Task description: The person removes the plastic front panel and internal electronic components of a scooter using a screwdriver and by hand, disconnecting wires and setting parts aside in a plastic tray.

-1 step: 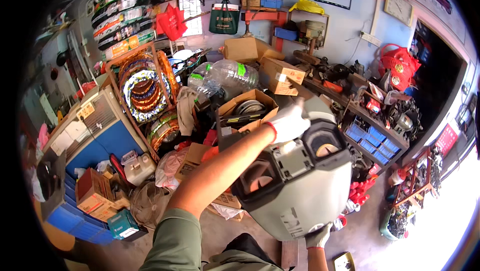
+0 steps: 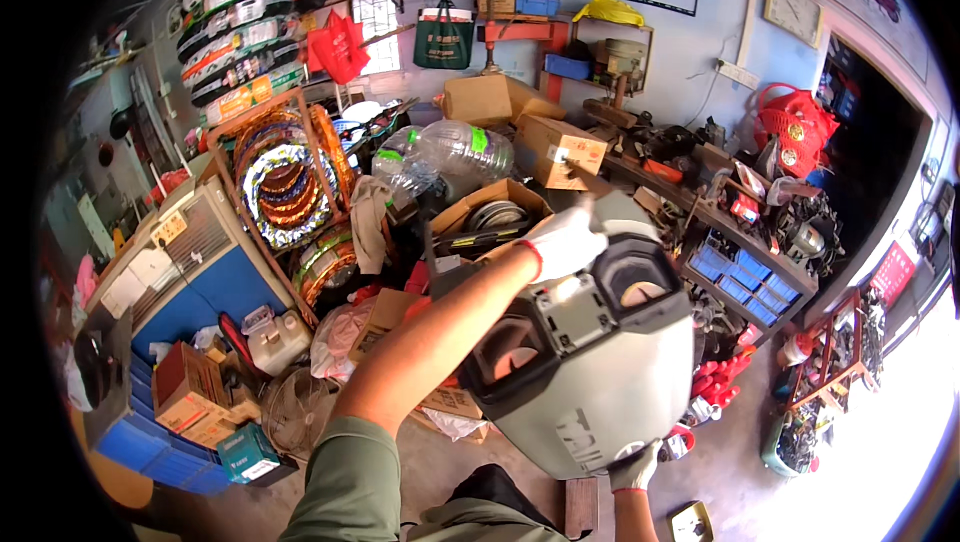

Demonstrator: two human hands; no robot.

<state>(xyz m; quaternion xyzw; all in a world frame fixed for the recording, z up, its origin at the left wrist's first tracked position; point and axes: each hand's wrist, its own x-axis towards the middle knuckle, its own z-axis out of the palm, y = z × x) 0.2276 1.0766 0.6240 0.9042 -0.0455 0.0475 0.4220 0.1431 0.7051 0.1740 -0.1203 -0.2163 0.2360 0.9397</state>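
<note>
our right hand (image 2: 636,468) holds the grey case (image 2: 600,392) by its near edge; our left hand (image 2: 565,241) meets its far side, grip unclear. a slip could drop it.

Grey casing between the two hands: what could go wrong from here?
The grey casing might slip, with the gloved left hand at its far side and the gloved right hand at its near edge. If swung, it could perhaps knock the open cardboard box beyond it. The small tray on the floor might get stepped on.
</note>
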